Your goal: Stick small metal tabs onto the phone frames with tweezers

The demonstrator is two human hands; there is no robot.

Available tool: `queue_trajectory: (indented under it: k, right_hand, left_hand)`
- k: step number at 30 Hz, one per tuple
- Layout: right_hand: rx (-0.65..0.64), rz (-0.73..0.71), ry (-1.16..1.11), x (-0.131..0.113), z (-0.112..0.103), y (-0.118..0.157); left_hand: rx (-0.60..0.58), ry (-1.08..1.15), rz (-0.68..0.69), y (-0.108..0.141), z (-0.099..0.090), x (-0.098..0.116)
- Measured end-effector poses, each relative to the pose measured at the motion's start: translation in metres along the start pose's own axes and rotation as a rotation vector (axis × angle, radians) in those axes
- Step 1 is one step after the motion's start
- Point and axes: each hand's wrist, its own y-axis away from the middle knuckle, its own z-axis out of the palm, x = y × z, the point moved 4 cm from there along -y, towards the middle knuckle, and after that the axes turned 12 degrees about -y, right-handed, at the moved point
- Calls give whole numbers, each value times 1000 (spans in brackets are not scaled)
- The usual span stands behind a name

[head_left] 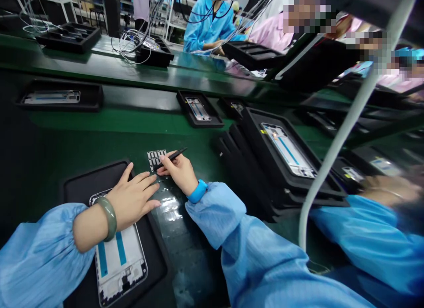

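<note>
Black pen-like tool (179,152) sits pinched in the right hand (180,172), near small pieces (154,156) beside the tray (156,248); the left hand (130,201), loosely spread, covers part of the phone frame (111,250) in that tray; stacked trays (247,160) stand to its right.

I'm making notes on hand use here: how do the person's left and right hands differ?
The left hand is spread open, partly over a phone frame; the right hand pinches a black pen-like tool. The left hand's wrist wears a green bangle, the right hand's a blue wristband. Both have light-blue sleeves.
</note>
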Motion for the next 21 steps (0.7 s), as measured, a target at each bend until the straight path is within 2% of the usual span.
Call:
queue_trajectory:
  k: [14,18,21]
  right_hand:
    - [14,72,-58,1,0,-3]
    - [-15,98,-212,-8,1,-3]
    - [-48,55,-329,-23,6,3]
  left_hand:
    - [8,-13,6,1,0,1]
    - [28,28,-8,0,1,1]
    - [60,104,-23,2,-1,-2]
